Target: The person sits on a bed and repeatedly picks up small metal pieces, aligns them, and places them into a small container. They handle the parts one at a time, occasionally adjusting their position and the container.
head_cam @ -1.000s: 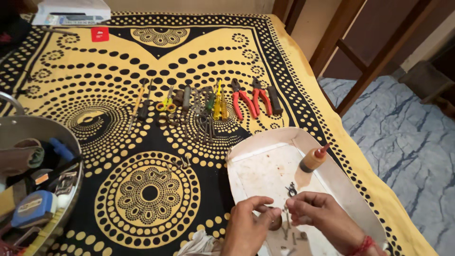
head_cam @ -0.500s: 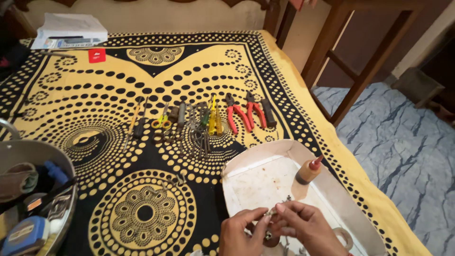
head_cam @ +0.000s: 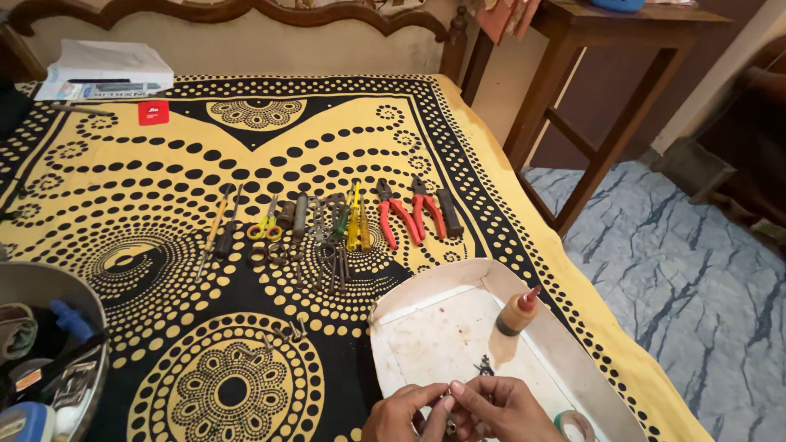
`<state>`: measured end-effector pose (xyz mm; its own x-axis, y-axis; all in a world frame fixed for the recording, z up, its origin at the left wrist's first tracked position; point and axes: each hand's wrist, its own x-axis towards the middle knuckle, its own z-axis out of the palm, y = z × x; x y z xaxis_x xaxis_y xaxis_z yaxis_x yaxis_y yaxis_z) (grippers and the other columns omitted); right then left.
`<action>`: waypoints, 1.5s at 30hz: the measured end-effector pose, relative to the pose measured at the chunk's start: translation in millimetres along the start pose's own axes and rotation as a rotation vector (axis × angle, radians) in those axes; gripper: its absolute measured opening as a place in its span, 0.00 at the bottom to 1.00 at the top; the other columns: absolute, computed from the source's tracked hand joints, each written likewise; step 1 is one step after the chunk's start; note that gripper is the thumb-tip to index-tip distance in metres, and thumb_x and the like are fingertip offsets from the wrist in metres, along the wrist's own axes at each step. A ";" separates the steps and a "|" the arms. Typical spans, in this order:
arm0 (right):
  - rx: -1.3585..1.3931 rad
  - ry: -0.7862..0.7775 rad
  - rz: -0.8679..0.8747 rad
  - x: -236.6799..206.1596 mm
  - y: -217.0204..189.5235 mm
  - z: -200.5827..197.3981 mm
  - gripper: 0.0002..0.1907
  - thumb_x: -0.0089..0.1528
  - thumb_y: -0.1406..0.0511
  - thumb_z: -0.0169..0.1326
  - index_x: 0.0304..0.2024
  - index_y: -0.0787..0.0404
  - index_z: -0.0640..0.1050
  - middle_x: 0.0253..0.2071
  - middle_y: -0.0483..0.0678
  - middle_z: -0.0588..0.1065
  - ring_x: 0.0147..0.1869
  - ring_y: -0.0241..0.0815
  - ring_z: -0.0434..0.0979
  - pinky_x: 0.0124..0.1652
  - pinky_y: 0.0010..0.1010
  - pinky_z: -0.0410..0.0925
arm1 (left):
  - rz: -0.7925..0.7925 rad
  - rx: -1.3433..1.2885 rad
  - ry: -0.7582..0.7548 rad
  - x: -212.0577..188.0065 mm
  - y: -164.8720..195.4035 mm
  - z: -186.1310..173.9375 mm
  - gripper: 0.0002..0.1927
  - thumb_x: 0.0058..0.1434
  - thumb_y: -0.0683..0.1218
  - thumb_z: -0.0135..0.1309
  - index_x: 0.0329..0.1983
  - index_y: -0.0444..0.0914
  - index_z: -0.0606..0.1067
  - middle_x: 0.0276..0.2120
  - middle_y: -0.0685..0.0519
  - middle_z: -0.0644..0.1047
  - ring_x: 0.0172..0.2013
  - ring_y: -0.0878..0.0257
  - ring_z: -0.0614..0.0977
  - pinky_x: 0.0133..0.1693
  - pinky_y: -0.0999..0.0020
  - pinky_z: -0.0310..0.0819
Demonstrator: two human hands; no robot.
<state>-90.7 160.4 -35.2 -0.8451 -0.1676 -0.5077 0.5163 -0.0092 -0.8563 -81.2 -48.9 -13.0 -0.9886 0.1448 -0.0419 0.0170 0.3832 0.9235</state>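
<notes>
My left hand (head_cam: 403,413) and my right hand (head_cam: 501,409) meet at the bottom edge of the view, over the near part of a white tray (head_cam: 434,286). Their fingertips pinch a small metal part (head_cam: 450,426) between them; the part is mostly hidden and cut off by the frame edge. A tiny dark metal piece (head_cam: 485,367) lies on the tray just beyond my right hand. A small brown bottle with a red nozzle (head_cam: 517,313) stands tilted in the tray behind it.
A row of hand tools lies on the yellow-and-black cloth: red-handled pliers (head_cam: 399,214), yellow scissors (head_cam: 264,224), screwdrivers (head_cam: 214,231). A metal bowl of odds and ends (head_cam: 49,360) sits at left. A tape roll (head_cam: 575,426) lies in the tray. White box (head_cam: 106,69) far left; wooden table (head_cam: 589,98) beside the bed.
The view has tilted up, so my hands have slid to the bottom edge. They stay together on the small part over the tray.
</notes>
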 end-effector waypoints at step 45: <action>0.080 -0.123 -0.057 -26.6 -27.8 21.7 0.19 0.60 0.60 0.58 0.51 0.61 0.78 0.35 0.44 0.79 0.37 0.34 0.79 0.39 0.29 0.72 | -0.100 -0.216 0.219 -7.8 17.5 -10.2 0.10 0.47 0.41 0.69 0.35 0.41 0.88 0.26 0.53 0.86 0.25 0.66 0.88 0.28 0.71 0.80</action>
<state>-79.5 143.8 4.2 -0.8525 -0.2838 -0.4390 0.4816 -0.0998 -0.8707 -74.7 -52.6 7.4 -0.9929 -0.0920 -0.0749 -0.0906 0.1794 0.9796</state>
